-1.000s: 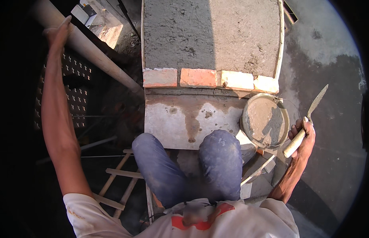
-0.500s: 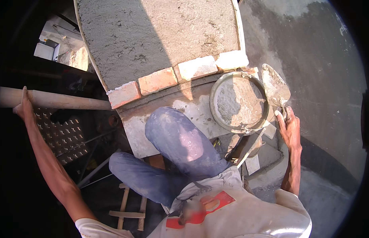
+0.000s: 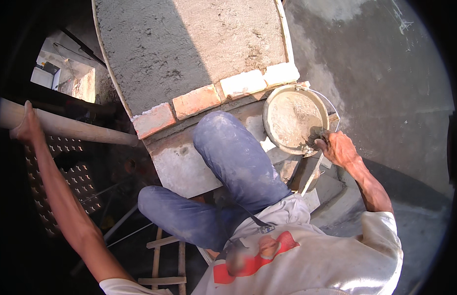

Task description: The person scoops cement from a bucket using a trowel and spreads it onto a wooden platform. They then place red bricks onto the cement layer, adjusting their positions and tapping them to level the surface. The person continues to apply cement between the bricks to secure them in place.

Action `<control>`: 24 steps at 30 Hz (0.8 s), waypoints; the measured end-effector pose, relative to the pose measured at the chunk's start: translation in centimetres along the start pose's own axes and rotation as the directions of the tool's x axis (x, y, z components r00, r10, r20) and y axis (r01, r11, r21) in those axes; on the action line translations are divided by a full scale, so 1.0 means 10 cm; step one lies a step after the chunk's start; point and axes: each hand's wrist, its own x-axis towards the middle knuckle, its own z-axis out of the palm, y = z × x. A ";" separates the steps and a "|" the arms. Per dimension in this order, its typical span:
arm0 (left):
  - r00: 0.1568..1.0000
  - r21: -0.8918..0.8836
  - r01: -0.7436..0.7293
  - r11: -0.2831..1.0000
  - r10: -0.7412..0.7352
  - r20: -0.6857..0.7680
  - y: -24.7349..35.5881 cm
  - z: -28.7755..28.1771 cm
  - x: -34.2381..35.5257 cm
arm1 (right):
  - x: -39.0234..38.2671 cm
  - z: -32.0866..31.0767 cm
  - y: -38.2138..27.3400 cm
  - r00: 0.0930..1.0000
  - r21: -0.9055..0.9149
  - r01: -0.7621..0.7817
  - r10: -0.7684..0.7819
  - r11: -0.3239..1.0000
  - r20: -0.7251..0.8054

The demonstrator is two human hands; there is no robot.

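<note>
My left hand [image 3: 28, 127] is wrapped round a thick round wooden pole [image 3: 86, 127] at the far left. On the right, my right hand [image 3: 337, 149] is closed at the rim of a round bucket [image 3: 269, 132]. It grips a trowel, whose handle is mostly hidden by the fingers; the dark, mortar-smeared blade [image 3: 315, 133] is down in the bucket. Grey mortar [image 3: 290, 114] fills the bucket, part in sun and part in shade. Beyond my knees runs a row of several bricks [image 3: 196, 102] along the near edge of a mortar-covered surface [image 3: 154, 54].
A pale board [image 3: 182, 169] lies below the bricks by my knees. To the lower left are a wooden ladder [image 3: 182, 260] and a perforated metal plate [image 3: 66, 172] over a dark drop. A smooth grey wall [image 3: 386, 88] stands at the right.
My right hand has brought the trowel from outside the bucket's right side, left and down into the mortar. The bucket's wire handle now shows on its right. My left hand stays on the pole.
</note>
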 end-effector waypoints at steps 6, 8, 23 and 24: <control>0.992 -0.004 0.043 0.999 -0.043 0.117 0.17 -0.21 -0.08 | 0.30 0.21 -0.39 0.962 0.235 -0.087 0.020 0.968 0.273; 0.990 -0.027 0.041 0.999 -0.037 0.134 0.24 -0.25 -0.10 | 0.30 0.24 -0.42 0.972 0.403 -0.095 -0.003 0.910 0.236; 0.985 -0.270 -0.168 0.948 0.151 -0.086 0.29 -0.11 -0.20 | -0.16 0.74 -0.33 0.941 0.928 -0.333 0.130 0.167 0.314; 0.992 -0.326 -0.126 0.937 0.127 -0.018 0.31 -0.13 -0.21 | -0.17 0.77 -0.32 0.948 0.943 -0.308 0.119 0.127 0.294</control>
